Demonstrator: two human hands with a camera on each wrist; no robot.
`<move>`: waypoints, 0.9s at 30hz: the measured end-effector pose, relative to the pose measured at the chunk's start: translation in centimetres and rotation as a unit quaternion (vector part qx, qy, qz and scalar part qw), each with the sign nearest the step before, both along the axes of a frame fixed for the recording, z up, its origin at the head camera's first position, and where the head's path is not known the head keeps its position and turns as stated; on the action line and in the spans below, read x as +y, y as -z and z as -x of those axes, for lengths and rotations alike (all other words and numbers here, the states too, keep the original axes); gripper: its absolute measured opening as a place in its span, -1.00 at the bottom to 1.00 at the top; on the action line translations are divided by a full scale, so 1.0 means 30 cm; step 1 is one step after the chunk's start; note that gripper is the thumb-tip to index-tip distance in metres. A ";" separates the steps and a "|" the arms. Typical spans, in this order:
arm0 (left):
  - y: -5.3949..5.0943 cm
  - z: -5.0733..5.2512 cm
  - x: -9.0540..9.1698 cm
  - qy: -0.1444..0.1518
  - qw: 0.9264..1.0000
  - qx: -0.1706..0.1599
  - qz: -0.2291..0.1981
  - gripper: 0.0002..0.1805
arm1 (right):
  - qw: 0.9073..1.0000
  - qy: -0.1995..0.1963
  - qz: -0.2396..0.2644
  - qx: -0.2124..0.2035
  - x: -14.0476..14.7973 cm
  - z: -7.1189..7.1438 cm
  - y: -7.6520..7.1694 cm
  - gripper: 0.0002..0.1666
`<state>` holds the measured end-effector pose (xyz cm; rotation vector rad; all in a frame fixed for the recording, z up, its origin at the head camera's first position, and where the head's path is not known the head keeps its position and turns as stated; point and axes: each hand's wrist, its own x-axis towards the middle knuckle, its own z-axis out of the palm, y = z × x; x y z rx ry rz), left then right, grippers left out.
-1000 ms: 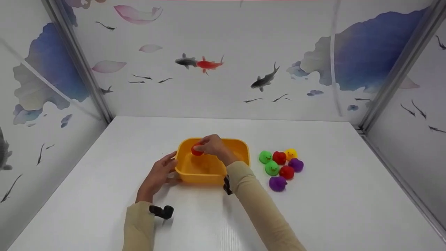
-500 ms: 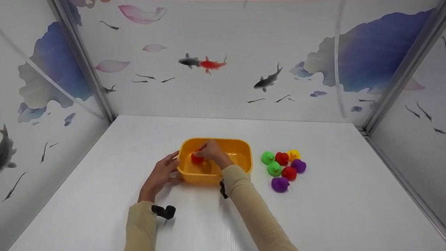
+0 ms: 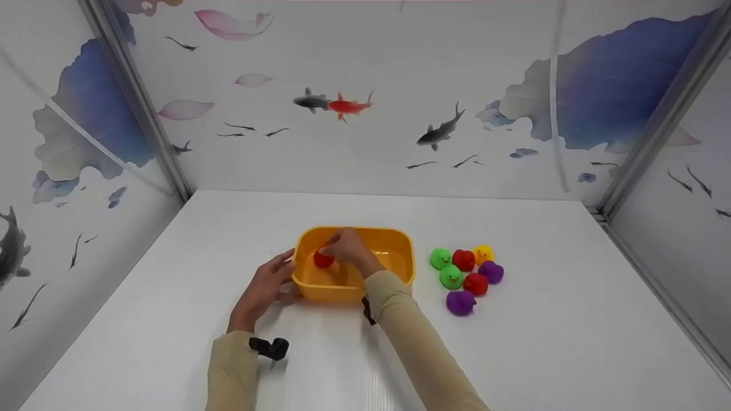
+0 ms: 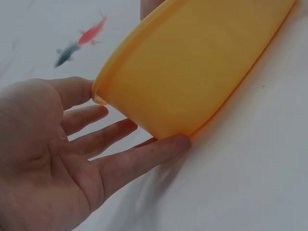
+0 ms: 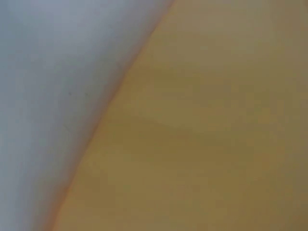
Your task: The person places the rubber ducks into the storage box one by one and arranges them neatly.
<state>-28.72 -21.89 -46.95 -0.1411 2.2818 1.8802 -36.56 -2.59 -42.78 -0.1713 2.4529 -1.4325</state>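
A yellow plastic basin [image 3: 337,291] stands on the white table. My right hand [image 3: 348,246] reaches over it and pinches a red rubber duck [image 3: 324,258] low inside, near its left end. Whether the duck touches the bottom I cannot tell. At the basin's left end is my left hand [image 3: 264,288], its fingers spread and fairly straight. In the left wrist view, the left hand [image 4: 62,144] touches the basin's outer wall [image 4: 183,72] and rim with its fingertips. The right wrist view holds only the blurred basin wall [image 5: 192,134] and some table, with no hand.
Right of the basin lies a cluster of rubber ducks: green [image 3: 451,277], red [image 3: 475,283], purple [image 3: 460,303] and yellow [image 3: 483,254]. White panels printed with fish [image 3: 349,107] enclose the table [image 3: 542,331] at the back and both sides.
My right hand has lowered the red rubber duck deeper into the basin, then stayed nearly still. The left hand keeps its place at the basin's end. The head view has shifted slightly.
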 end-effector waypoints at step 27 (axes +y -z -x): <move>0.005 0.003 -0.004 -0.001 1.000 -0.005 -0.019 -0.40 | 0.985 -0.096 0.026 0.143 0.393 -0.133 -0.180 -0.60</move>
